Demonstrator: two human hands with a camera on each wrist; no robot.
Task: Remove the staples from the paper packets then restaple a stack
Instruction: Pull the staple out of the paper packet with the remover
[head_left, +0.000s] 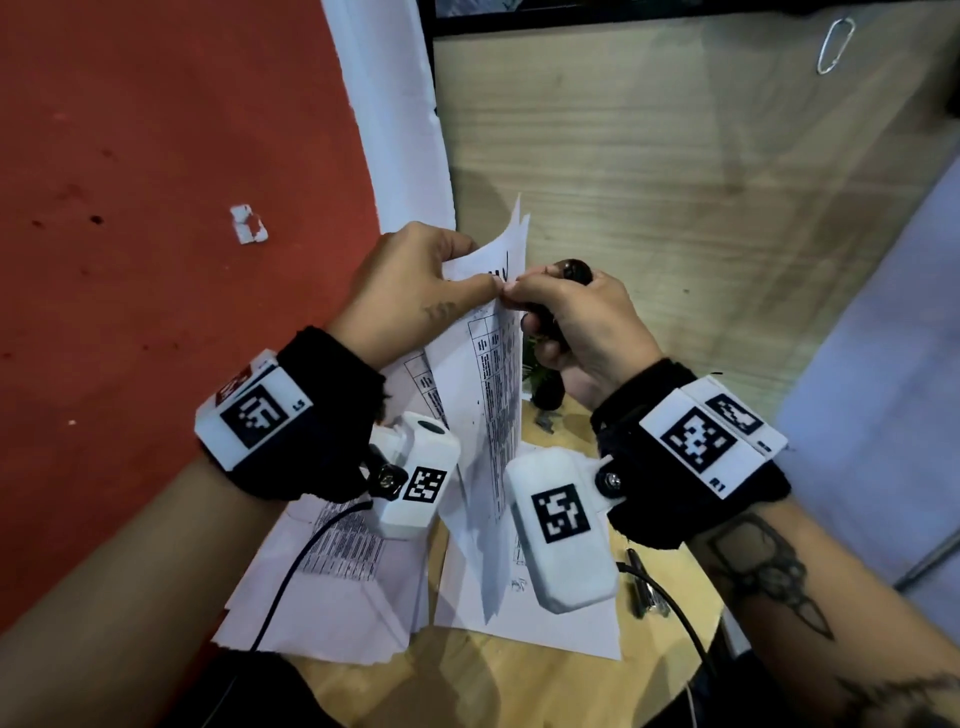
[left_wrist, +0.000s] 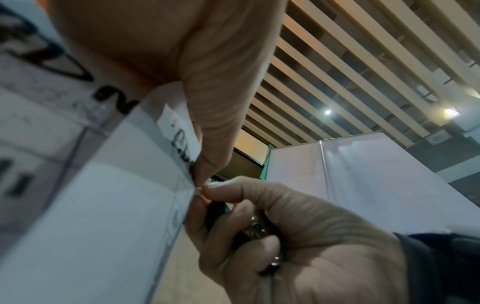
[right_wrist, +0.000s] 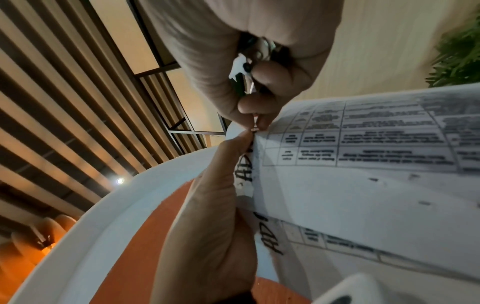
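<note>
My left hand (head_left: 480, 283) holds a stapled paper packet (head_left: 493, 384) upright above the table and pinches its top corner between thumb and fingers. My right hand (head_left: 519, 296) has its fingers curled round a dark staple remover (head_left: 571, 273), and its thumb and forefinger pinch at that same corner. In the left wrist view a small metal staple (left_wrist: 198, 193) shows at the paper's edge (left_wrist: 145, 185) where the two hands meet. The right wrist view shows the same staple (right_wrist: 254, 128) between the right fingertips (right_wrist: 253, 105), with the printed table page (right_wrist: 363, 164) beside it.
Loose printed sheets (head_left: 332, 587) lie on the wooden table (head_left: 519, 680) under my wrists, with more sheets (head_left: 550, 618) to the right. A dark metal object (head_left: 644, 587) lies near the right wrist and small bits of metal (head_left: 545, 422) behind the packet. A small plant (head_left: 540, 374) stands there.
</note>
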